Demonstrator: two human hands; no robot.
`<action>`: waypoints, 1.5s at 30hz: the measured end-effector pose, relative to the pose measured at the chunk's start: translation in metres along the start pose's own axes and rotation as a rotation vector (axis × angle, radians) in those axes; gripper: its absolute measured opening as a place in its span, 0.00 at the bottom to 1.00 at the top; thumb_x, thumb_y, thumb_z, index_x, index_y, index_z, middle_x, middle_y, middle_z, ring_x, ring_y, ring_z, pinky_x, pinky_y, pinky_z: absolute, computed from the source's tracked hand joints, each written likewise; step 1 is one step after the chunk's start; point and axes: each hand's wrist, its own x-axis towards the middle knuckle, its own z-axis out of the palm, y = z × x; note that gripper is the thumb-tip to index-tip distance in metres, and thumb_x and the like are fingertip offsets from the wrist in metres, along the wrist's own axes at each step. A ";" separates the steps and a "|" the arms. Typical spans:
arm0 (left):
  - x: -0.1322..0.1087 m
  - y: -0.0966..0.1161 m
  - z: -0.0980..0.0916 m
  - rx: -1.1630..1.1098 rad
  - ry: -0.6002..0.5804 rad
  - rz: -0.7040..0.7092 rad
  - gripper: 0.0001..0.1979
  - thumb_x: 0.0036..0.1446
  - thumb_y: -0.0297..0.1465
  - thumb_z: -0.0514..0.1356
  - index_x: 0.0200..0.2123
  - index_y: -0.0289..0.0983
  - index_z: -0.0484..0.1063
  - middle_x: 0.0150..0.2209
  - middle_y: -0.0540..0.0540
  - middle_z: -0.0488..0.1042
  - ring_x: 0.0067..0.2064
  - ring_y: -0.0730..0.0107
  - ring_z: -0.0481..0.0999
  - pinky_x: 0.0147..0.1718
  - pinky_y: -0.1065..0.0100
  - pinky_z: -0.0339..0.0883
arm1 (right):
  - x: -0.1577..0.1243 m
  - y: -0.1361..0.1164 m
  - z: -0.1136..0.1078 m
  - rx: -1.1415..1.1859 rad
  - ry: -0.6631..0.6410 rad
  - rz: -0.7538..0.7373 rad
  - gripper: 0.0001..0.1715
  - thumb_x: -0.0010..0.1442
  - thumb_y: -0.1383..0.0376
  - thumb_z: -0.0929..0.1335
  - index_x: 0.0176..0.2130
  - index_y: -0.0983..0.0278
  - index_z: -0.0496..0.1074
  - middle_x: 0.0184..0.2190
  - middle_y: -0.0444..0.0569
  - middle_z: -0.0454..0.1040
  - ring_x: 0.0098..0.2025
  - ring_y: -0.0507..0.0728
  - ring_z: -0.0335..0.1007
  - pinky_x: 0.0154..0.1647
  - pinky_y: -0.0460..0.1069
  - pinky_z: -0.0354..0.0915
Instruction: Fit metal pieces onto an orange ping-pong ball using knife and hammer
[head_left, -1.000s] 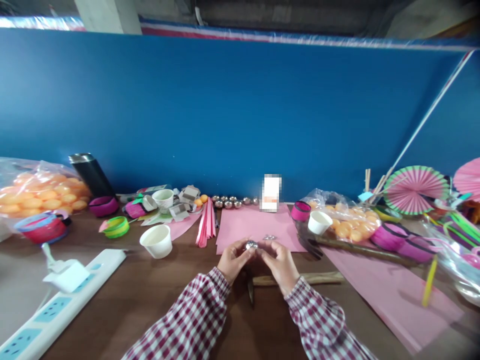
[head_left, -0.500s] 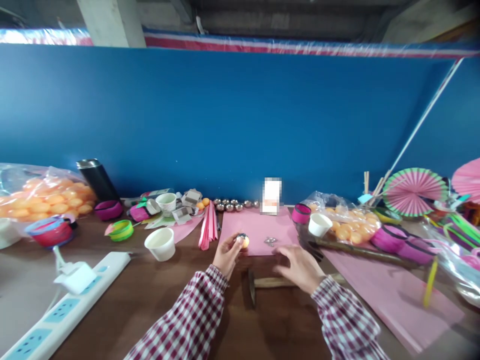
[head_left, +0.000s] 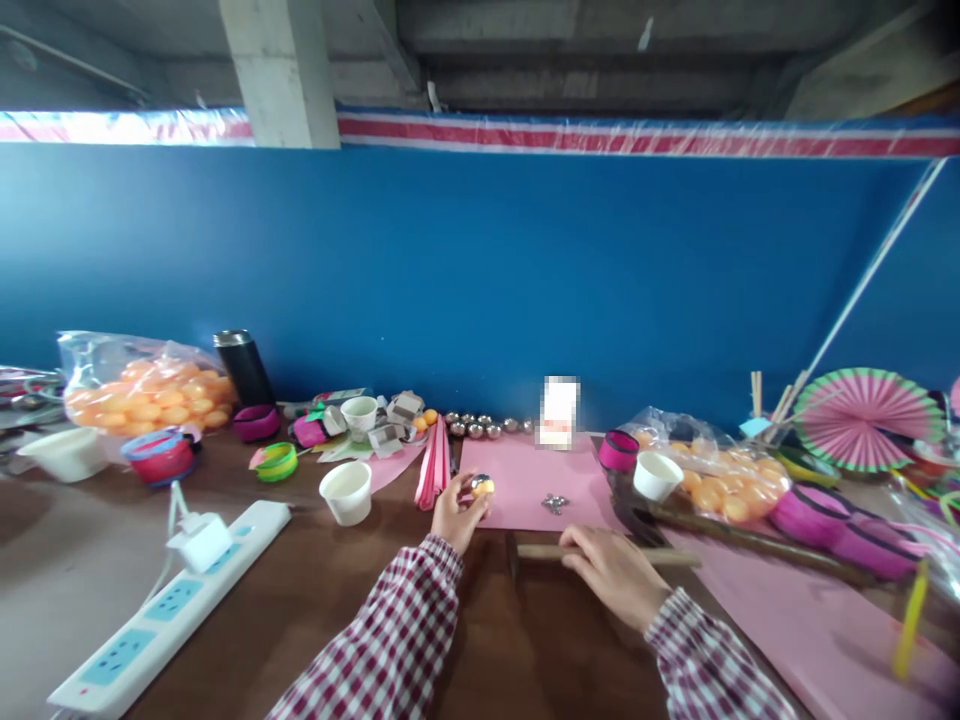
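Observation:
My left hand [head_left: 455, 511] pinches a small orange ball with a silver cap [head_left: 482, 486] over the near edge of a pink paper sheet [head_left: 525, 480]. My right hand [head_left: 609, 565] lies on the wooden handle of a hammer [head_left: 600, 552] on the brown table, fingers curled over it. A few small silver metal pieces [head_left: 556, 502] lie on the pink sheet between the hands. A row of silver caps [head_left: 480, 428] stands at the back by the blue wall.
A white paper cup [head_left: 346, 491] and a power strip [head_left: 172, 605] lie to the left. Bags of orange balls [head_left: 142, 390] [head_left: 712, 480] sit on both sides. Pink folded strips [head_left: 433, 466], paper fans [head_left: 862, 420] and a black flask [head_left: 244, 368] crowd the back.
The hands parted: the left kept the capped ball and stayed over the pink sheet, the right dropped down to the hammer handle. The view tilted up and turned left.

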 end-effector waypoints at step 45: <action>-0.011 -0.015 0.013 0.071 -0.265 0.044 0.23 0.45 0.32 0.59 0.46 0.32 0.64 0.34 0.45 0.72 0.31 0.71 0.71 0.32 0.68 0.67 | 0.003 -0.026 0.007 -0.388 0.421 0.177 0.18 0.60 0.60 0.57 0.49 0.56 0.61 0.29 0.42 0.73 0.22 0.49 0.67 0.19 0.44 0.51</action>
